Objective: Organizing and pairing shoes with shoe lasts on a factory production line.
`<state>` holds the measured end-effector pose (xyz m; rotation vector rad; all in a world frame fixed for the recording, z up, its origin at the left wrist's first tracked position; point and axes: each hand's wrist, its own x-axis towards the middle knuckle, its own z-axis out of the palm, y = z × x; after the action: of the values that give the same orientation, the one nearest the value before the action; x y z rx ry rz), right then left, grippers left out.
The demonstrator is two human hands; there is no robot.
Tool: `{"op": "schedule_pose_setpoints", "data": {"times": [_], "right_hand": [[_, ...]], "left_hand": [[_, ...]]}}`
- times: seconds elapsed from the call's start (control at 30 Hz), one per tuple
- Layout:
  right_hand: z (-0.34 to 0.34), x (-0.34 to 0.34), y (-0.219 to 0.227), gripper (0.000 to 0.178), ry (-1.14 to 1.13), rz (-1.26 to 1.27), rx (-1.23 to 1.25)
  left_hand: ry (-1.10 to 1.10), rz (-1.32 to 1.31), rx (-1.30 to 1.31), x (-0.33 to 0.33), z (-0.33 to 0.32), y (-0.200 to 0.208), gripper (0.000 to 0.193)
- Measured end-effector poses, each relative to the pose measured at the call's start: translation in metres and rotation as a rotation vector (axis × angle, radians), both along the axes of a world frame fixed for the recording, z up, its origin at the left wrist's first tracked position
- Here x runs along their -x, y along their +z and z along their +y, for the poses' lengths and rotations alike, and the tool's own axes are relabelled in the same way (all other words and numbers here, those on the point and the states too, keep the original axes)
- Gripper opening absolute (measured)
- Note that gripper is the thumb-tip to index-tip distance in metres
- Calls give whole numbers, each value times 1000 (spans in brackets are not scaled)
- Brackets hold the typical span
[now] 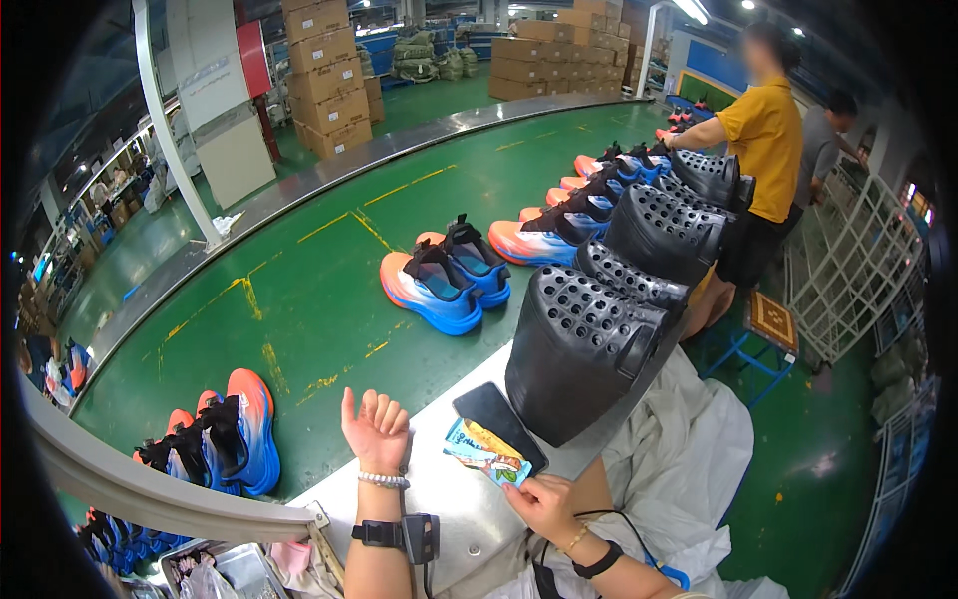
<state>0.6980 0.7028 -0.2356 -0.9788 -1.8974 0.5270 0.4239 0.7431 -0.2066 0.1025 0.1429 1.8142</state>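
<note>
My left hand (377, 429) is raised over the edge of the white metal ledge, palm up. Its fingers curl loosely, the thumb stands apart, and nothing lies in it. Between thumb and fingers, my right hand (544, 505) pinches the lower corner of a light blue and yellow snack packet (486, 454). The packet lies partly over a black smartphone (499, 419) on the ledge (439, 489). Just beyond the phone stands a large black clog-shaped container (574, 369) with round holes in its top.
Orange, white and blue sneakers (439, 285) stand on the green conveyor belt (319, 270), with more sneakers (239, 439) at left. Further black clog shapes (664, 235) line the right side. A person in a yellow shirt (763, 140) works beyond. White sheeting (689, 449) hangs beside the ledge.
</note>
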Motion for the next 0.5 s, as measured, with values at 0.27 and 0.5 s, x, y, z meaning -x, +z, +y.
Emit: {"op": "schedule_pose_setpoints", "data": {"times": [0.27,0.5], "right_hand": [[6,-2,1,36,-12,27,18],[11,-7,-2,38,-6,54,29]], "left_hand": [[23,75,5,-4,7,-3,23],[106,196,166,-13,14,2,29]]}}
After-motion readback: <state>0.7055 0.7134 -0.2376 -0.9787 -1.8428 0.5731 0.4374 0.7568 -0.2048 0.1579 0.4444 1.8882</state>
